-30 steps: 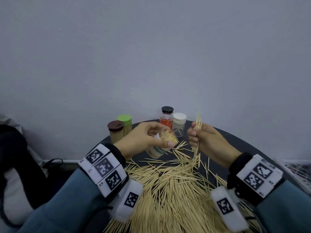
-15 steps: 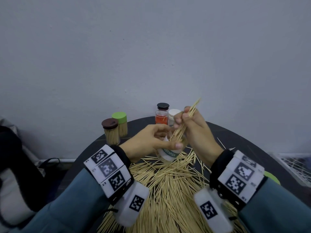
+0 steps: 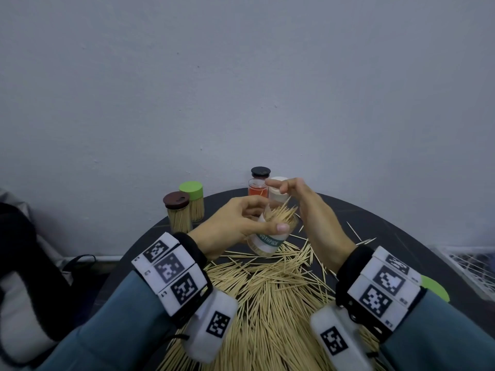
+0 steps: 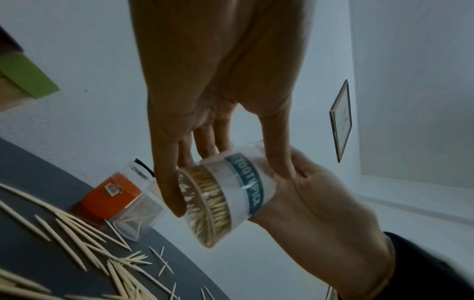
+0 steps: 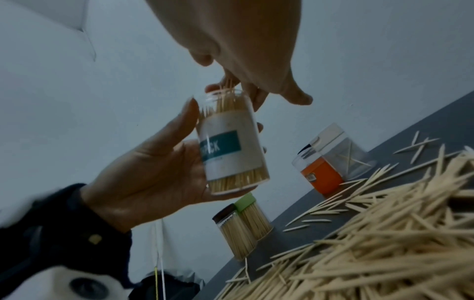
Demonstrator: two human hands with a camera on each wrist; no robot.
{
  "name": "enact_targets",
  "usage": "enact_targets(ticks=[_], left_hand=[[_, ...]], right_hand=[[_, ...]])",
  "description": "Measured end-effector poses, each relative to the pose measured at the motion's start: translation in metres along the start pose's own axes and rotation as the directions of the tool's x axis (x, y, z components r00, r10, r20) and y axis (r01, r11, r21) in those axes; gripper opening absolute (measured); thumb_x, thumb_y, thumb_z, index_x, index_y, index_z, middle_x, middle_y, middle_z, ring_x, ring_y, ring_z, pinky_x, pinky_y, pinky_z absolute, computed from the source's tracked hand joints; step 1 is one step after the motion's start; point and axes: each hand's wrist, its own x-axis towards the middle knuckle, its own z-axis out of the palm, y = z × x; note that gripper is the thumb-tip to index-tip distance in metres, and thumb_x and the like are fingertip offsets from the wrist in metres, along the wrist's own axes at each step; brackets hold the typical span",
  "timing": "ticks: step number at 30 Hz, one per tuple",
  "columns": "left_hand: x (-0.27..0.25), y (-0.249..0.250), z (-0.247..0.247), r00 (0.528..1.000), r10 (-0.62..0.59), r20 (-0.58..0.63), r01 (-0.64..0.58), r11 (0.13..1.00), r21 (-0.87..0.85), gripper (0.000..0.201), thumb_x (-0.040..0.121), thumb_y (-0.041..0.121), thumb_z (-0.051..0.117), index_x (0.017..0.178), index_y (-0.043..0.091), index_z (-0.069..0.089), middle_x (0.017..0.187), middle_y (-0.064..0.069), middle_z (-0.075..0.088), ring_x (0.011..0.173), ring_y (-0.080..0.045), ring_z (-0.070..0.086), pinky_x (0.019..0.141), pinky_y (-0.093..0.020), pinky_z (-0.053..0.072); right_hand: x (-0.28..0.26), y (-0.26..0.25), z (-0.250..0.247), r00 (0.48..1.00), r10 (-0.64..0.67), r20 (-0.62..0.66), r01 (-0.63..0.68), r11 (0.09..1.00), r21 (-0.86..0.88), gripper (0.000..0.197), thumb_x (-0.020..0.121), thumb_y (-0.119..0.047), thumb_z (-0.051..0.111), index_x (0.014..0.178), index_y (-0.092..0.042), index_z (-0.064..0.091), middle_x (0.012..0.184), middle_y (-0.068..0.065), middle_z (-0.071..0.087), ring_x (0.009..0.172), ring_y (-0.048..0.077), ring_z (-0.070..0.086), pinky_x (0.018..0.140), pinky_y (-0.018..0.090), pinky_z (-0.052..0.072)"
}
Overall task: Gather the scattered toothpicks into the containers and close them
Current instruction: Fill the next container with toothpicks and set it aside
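Far left at the back of the counter stand a brown-lid jar and a green-lid jar, both capped and packed full, so I'd call those two done; next along, the left hand has its grip curled round the labelled jar, thumb across the front and fingers behind, holding it tilted up off the counter with the mouth open and no cap on; it looks nearly full, with sticks poking out past the rim at odd angles.

Behind it sit an orange jar with a black lid and a white-lid jar; the right wrist view shows the clear one holding only a few sticks, so that one's basically still to fill.

The right hand is right at the jar's mouth, fingertips among the sticking-out ends; whether it's pinching a few or just tapping them down, I can't tell, the fingers are half hidden.

Bottom middle and right is the pile; it's huge, plus strays further out; a loose green lid lies at the right edge, probably this jar's cap but that's a guess.

So roughly: two jars finished, one about to need capping, most of the gathering still left.
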Motion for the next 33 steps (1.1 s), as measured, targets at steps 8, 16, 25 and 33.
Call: enact_targets(ticks=[8,16,25,33], left_hand=[[-0.002,0.001,0.001,1.000,0.000,0.006,0.000,1.000,0.019,0.055,0.062,0.031,0.078,0.115,0.025,0.063,0.111,-0.002,0.069,0.110,-0.017,0.062,0.095,-0.035,0.049],[-0.013,0.002,-0.011,1.000,-0.011,-0.027,0.012,1.000,0.022,0.058,0.063,0.029,0.084,0.116,0.022,0.063,0.113,-0.007,0.067,0.106,-0.017,0.063,0.091,-0.033,0.051],[-0.059,0.001,-0.073,0.968,-0.017,-0.252,0.007,0.999,-0.039,0.057,0.063,0.022,0.074,0.118,0.015,0.061,0.113,-0.006,0.067,0.095,-0.010,0.063,0.064,-0.015,0.050],[-0.099,-0.006,-0.119,0.921,-0.018,-0.390,0.007,1.000,-0.028,0.053,0.060,0.027,0.073,0.111,0.018,0.064,0.109,-0.005,0.068,0.094,-0.011,0.065,0.070,-0.020,0.054]], right_hand=[[0.000,0.014,0.000,0.997,0.003,0.079,-0.001,1.000,-0.025,0.019,0.100,-0.017,0.034,0.106,-0.020,0.052,0.124,-0.013,0.055,0.115,-0.003,0.050,0.095,0.015,0.043],[0.000,0.008,0.002,0.991,0.096,0.090,-0.082,0.986,-0.147,0.025,0.100,-0.036,0.028,0.118,-0.033,0.045,0.128,-0.010,0.049,0.109,-0.007,0.047,0.078,0.007,0.038],[0.009,0.010,0.045,0.831,0.287,0.476,0.076,0.790,-0.609,0.033,0.093,-0.025,0.055,0.124,-0.019,0.047,0.131,-0.006,0.047,0.125,0.007,0.041,0.102,0.023,0.033],[0.005,0.012,0.139,0.428,0.467,0.774,0.551,0.544,-0.633,0.081,0.076,-0.026,0.076,0.143,-0.021,0.030,0.146,-0.001,0.033,0.133,0.014,0.032,0.110,0.029,0.029]])
